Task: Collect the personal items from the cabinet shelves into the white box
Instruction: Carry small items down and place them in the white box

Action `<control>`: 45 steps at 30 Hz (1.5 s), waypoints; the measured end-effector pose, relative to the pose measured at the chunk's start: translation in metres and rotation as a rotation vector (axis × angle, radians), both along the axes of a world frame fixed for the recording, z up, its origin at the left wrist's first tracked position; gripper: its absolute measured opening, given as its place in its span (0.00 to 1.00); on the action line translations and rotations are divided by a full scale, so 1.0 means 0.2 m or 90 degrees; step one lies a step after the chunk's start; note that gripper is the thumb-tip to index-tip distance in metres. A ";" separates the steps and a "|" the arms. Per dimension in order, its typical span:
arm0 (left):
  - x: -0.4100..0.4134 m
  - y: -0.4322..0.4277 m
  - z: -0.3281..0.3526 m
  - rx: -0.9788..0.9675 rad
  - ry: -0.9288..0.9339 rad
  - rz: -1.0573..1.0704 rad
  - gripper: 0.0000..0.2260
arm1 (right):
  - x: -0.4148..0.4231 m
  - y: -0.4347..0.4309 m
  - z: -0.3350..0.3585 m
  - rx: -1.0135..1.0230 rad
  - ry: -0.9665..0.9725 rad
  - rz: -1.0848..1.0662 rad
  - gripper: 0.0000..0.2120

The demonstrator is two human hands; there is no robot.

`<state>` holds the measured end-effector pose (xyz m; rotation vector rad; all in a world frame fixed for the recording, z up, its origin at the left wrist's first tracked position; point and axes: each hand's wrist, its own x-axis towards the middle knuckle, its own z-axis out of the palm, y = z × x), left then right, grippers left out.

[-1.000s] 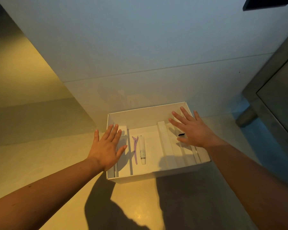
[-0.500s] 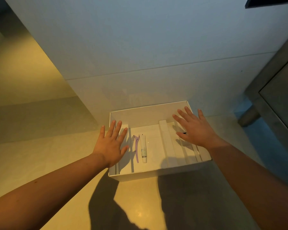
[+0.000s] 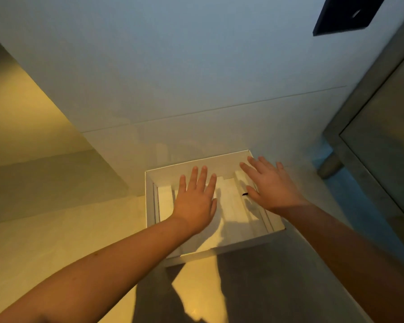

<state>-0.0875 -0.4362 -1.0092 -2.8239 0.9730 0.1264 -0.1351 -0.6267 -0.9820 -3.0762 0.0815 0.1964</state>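
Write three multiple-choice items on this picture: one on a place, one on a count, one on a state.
1. Where is the small black item?
A. Inside the white box, beside the thumb of the right hand
B. On the floor outside the box
C. On a forearm

2. How many hands are over the box?
A. None
B. One
C. Two

3. How do the fingers of the left hand lie?
A. Curled into a fist
B. Straight and spread
C. Pinching a tube

Answers:
1 A: the black item shows on the box's white inside, next to the thumb.
2 C: both hands overlap the box.
3 B: the fingers are straight and hold nothing.
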 end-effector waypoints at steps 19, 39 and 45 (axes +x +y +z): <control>-0.33 -0.24 1.88 -0.126 0.116 0.054 0.27 | -0.39 0.00 2.02 0.142 -0.045 -0.135 0.29; -0.67 -0.38 3.87 -0.308 0.024 -0.061 0.26 | -0.75 -0.06 3.94 0.121 -0.227 -0.165 0.29; -0.71 -0.27 4.04 -0.363 0.079 -0.158 0.25 | -0.90 0.13 4.10 0.088 -0.222 -0.254 0.29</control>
